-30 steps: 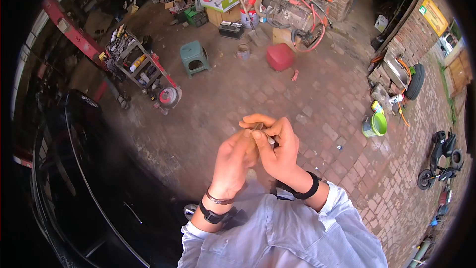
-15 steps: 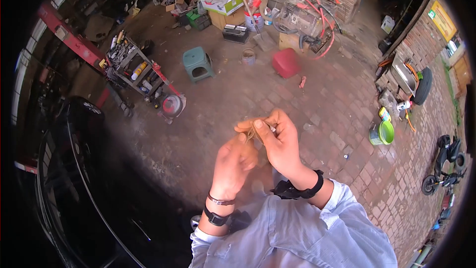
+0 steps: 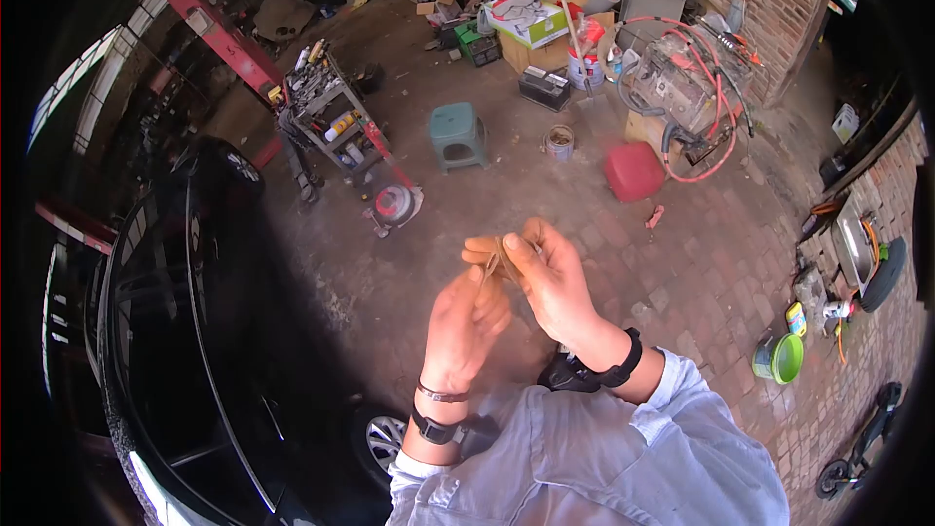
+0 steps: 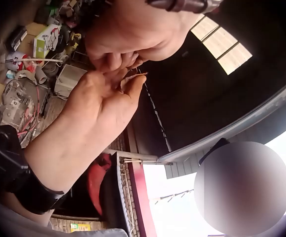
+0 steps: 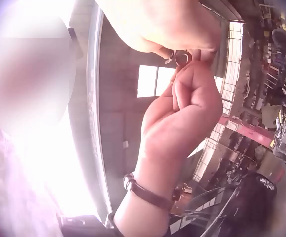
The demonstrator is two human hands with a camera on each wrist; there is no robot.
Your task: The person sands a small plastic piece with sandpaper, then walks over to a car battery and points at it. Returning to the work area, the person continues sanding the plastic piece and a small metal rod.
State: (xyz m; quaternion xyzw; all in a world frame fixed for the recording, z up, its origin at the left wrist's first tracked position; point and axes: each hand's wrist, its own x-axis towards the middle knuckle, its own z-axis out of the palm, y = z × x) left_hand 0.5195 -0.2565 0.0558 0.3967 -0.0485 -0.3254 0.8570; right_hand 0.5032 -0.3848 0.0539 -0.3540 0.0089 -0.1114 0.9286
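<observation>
Both hands are raised close together in front of the chest, fingertips meeting. A thin, looped brown strip, like a cord or band [image 3: 495, 261], is held between them. Its exact kind is too small to make out. My left hand [image 3: 462, 323], with a brown bracelet, pinches the lower end between thumb and curled fingers. From the right, my right hand [image 3: 557, 281] pinches the upper part, its thumb pressed against the fingers. In the left wrist view the right hand [image 4: 96, 101] reaches up to the left. The right wrist view shows the left hand [image 5: 182, 103] and a small dark loop at the fingertips.
A black car [image 3: 185, 331] stands close at left. Ahead are a tool cart [image 3: 331, 112], a green stool [image 3: 458, 134], a red stool [image 3: 633, 172], a battery [image 3: 544, 88] and an engine [image 3: 674, 78] with red hoses. A green bucket [image 3: 778, 358] stands at right on the brick paving.
The head view has swung left, so the surroundings shift right. The hands have drawn slightly apart at the fingertips, and looped strands now show between them.
</observation>
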